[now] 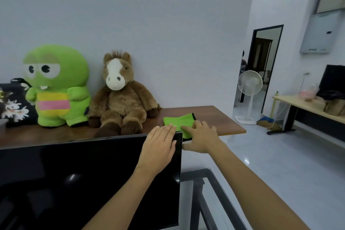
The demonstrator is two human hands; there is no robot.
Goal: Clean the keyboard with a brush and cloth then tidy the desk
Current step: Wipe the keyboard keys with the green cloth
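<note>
Head view: a green cloth (180, 124) lies folded on the brown desk (220, 117) near its right edge, behind the dark monitor (89, 170). The left hand (158, 147) rests flat on the cloth with straight fingers, reaching over the monitor's top right corner. The right hand (200, 137) presses the cloth with relaxed, spread fingers, grasping nothing. A green plush (56, 86) and a brown horse plush (121, 95) sit along the desk's back edge.

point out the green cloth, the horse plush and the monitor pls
green cloth (173, 120), head view, bare upper left part.
horse plush (121, 102), head view, its belly.
monitor (84, 173), head view, middle of the dark screen.
</note>
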